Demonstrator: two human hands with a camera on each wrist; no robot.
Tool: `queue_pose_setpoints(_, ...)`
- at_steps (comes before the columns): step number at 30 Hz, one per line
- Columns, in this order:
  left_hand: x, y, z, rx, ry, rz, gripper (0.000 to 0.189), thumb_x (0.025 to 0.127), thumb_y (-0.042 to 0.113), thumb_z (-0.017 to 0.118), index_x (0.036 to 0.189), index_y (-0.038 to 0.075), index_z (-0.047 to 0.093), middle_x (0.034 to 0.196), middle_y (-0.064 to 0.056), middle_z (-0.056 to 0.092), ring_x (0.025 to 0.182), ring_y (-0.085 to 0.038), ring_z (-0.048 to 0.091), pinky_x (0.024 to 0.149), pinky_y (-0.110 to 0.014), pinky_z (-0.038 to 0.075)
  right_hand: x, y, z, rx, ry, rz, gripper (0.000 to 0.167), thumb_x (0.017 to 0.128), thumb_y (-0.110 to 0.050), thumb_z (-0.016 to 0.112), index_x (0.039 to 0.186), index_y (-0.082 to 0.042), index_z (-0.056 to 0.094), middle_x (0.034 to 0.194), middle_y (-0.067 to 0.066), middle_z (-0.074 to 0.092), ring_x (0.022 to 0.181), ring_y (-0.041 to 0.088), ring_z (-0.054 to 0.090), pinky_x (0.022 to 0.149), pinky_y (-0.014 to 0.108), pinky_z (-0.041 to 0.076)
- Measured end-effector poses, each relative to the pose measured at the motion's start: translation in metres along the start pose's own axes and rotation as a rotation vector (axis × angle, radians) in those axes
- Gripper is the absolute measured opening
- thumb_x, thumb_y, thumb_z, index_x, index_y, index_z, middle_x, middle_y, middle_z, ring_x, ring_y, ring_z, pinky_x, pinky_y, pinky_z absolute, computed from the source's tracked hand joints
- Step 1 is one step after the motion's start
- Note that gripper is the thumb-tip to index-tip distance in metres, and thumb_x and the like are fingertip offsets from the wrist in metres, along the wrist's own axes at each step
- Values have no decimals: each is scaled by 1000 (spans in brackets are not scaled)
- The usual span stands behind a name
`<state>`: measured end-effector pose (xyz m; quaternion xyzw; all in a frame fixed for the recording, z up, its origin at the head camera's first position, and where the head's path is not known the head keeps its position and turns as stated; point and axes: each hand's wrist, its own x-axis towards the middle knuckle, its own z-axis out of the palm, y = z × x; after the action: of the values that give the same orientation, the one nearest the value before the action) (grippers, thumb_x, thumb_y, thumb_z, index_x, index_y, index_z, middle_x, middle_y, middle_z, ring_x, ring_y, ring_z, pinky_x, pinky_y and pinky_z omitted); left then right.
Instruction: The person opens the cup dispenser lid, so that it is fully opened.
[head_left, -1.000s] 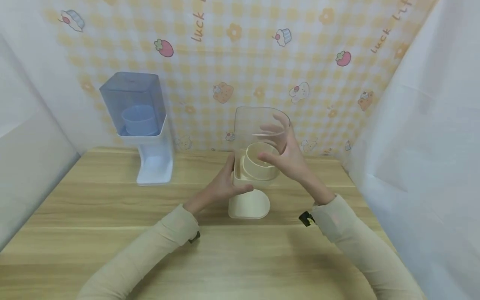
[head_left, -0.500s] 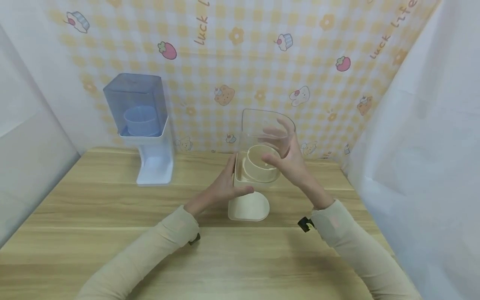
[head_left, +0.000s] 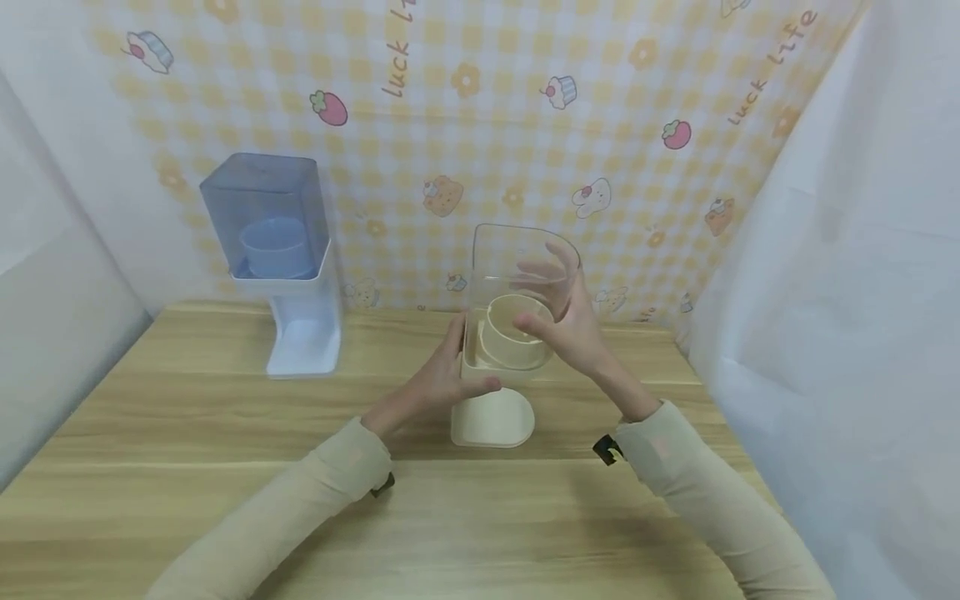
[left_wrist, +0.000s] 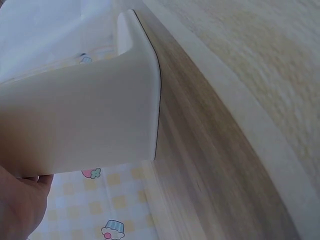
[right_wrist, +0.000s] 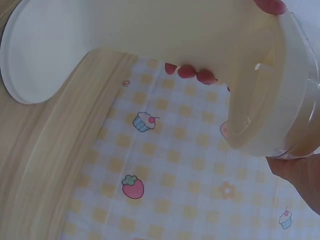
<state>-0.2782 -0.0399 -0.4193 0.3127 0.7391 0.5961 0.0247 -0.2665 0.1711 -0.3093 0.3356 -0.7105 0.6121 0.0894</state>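
Note:
A cream dispenser with a rounded foot stands upright on the table in the head view. Its clear cover is above a cream tray, in which a cream round ring is visible. My left hand grips the tray's left side, thumb across the front. On the right, my right hand holds the clear cover, its fingers seen through the plastic. The left wrist view shows the smooth cream stand. In the right wrist view, left-hand fingertips show behind the stand. Whether the cover touches the tray is unclear.
At the back left stands a similar white dispenser with a translucent blue cover. Behind the wooden table hangs a yellow checked cloth. White sheets close off both sides.
The head view shifts slightly. Both hands keep their hold on the dispenser and its clear cover, with almost no movement.

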Motion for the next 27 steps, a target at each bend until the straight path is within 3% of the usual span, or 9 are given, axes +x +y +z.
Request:
queue_pose_setpoints(12, 0, 0, -1, 0, -17, 39, 100, 79, 50, 81, 151, 34, 13, 142, -5, 43, 127, -28, 49, 100, -52, 50, 10, -11, -1, -51, -51, 42, 114, 71, -52, 85, 154, -18, 15, 146, 17, 46, 128, 31, 53, 115, 49, 38)
queue_pose_setpoints(16, 1, -2, 0, -11, -24, 50, 100, 79, 48, 81, 151, 31, 14, 142, -7, 43, 127, -29, 50, 99, -51, 50, 7, -10, -1, -31, -34, 55, 120, 69, -56, 84, 155, -13, 12, 146, 17, 45, 128, 35, 53, 115, 55, 36)
queue_pose_setpoints(23, 1, -4, 1, -18, -39, 28, 111, 76, 56, 81, 155, 28, 8, 147, -7, 39, 132, -32, 47, 104, -56, 46, 0, -5, -2, 25, -2, 67, 112, 69, -58, 82, 152, -25, 15, 146, 12, 43, 132, 45, 45, 116, 49, 37)
queue_pose_setpoints(27, 0, -2, 1, -11, -25, 18, 113, 76, 56, 81, 156, 28, 7, 148, -7, 39, 132, -31, 47, 105, -54, 46, -2, -4, 0, 47, 16, 57, 112, 70, -59, 82, 152, -24, 15, 146, 12, 43, 133, 48, 44, 117, 52, 35)
